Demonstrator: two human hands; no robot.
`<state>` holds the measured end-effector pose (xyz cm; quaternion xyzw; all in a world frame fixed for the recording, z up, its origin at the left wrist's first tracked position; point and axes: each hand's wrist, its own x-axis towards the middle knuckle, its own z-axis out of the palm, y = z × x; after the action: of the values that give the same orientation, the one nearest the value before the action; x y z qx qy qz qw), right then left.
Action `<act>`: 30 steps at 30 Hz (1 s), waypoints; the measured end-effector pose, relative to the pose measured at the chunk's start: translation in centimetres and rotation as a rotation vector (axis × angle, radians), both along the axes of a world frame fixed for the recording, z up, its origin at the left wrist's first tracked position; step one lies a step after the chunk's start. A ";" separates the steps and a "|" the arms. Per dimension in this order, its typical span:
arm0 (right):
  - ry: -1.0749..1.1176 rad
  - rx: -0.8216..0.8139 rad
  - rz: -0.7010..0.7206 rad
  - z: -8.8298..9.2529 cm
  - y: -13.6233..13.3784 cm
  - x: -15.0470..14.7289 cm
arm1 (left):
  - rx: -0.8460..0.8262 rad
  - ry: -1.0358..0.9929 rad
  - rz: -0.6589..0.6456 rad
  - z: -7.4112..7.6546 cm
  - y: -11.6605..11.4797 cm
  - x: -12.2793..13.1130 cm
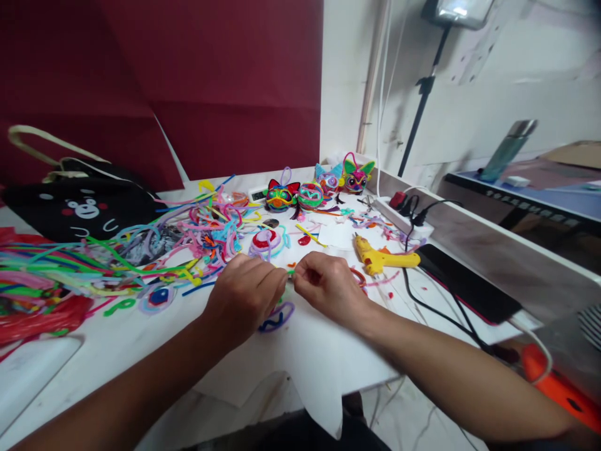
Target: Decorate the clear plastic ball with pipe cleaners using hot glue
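Note:
My left hand (248, 293) and my right hand (329, 287) meet over the front of the white table, both with fingers closed. Between their fingertips a short bit of green pipe cleaner (290, 272) shows; the rest of it is hidden in the fingers. Just below lies a purple pipe-cleaner loop (283, 318) with a dark blue zigzag. Beyond my hands sits a coiled pipe-cleaner disc (263, 241) in red, white and lilac. Left of my left hand is a round coil (160, 297) with a blue centre, beside a bent green piece (119, 305).
Piled pipe cleaners (211, 228) cover the left side, near a black bag (84, 207). Several colourful animal-head ornaments (282, 195) stand at the back. To the right lie a yellow glue gun (382, 257), a black phone (469, 283), a power strip (404, 216) and trailing cables.

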<state>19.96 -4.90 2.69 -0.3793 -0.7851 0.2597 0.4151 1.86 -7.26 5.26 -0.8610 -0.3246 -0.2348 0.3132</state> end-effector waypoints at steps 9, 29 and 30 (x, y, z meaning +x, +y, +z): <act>0.377 -0.426 0.006 -0.3 0.1 -0.8 | 0.078 -0.107 0.056 -0.4 -0.3 1.7; 0.708 -0.838 0.375 0.8 0.7 -0.2 | -1.630 -1.498 0.046 1.9 -0.5 1.5; 0.745 -0.888 0.417 0.9 0.6 -0.2 | -1.669 -1.538 0.026 1.9 -0.5 1.5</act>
<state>19.78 -4.25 3.55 -0.2379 -0.4617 0.7528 0.4044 3.35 -7.76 7.11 -0.4247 -0.4948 -0.4084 -0.6387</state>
